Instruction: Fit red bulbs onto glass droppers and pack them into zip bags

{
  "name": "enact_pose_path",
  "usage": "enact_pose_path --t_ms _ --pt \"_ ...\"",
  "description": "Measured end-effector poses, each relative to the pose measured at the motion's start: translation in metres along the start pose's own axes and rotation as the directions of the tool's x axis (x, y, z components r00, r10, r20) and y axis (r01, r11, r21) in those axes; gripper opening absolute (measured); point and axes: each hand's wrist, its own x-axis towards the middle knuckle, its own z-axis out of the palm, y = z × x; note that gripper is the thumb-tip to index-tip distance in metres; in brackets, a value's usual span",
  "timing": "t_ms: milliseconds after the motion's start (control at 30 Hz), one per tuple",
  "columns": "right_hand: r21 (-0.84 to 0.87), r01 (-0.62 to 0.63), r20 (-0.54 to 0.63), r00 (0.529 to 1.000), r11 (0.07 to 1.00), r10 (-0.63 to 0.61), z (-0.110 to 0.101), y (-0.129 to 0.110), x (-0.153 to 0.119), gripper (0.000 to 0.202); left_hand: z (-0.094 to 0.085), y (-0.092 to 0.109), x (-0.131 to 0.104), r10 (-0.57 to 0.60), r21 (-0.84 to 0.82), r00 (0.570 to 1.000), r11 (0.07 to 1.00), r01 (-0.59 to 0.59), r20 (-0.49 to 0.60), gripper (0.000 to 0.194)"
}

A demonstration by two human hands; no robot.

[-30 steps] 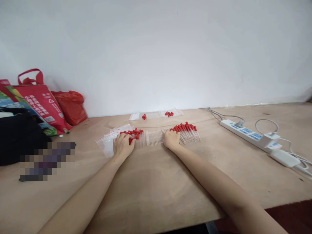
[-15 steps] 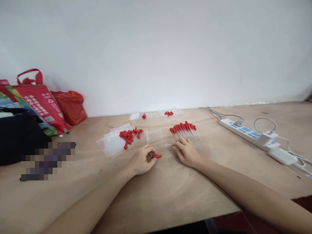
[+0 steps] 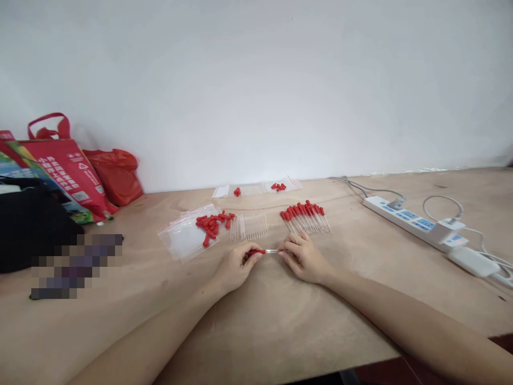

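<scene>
Between finger and thumb, my left hand [image 3: 239, 266] pinches a red rubber bulb [image 3: 258, 251], its open end facing right. My right hand [image 3: 303, 258] grips a clear glass tube [image 3: 271, 251], whose left end meets the bulb. Beyond my hands lies a row of bare clear tubes [image 3: 249, 226]. Several loose red bulbs [image 3: 208, 226] rest to its left, partly on clear plastic bags [image 3: 182, 238]. Past my right hand, several tubes fitted with red bulbs [image 3: 306, 215] are lined up side by side.
Near the wall are more bags [image 3: 222, 191] with red bulbs and tubes. A white power strip [image 3: 414, 222] with plugs and cables lies at the right. Red bags [image 3: 116, 174] and a black bag [image 3: 36, 227] stand at the left, near a pixelated item [image 3: 78, 266].
The tube in my right hand has moved left and down, and the bulb in my left hand slightly up. They were apart and now touch end to end.
</scene>
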Motion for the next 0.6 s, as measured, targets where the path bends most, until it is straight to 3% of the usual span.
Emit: enact_pose_path --t_ms 200,400,600 --pt "0.035 0.05 0.015 0.999 0.998 -0.05 0.0015 0.0023 -0.0002 0.016 0.0048 -0.0071 -0.0009 -0.047 -0.169 0.997 0.984 0.056 0.056 0.019" --pt "0.002 0.115 0.094 0.989 0.993 -0.115 -0.0004 0.0018 0.0009 0.018 0.004 -0.0035 -0.0021 -0.037 -0.083 0.996 0.996 0.044 0.083 0.017" --pt "-0.058 0.137 0.105 0.986 0.989 -0.13 0.0014 -0.0012 0.0029 0.02 0.0048 -0.0009 -0.0037 0.004 -0.037 1.0 0.999 -0.004 0.014 0.014"
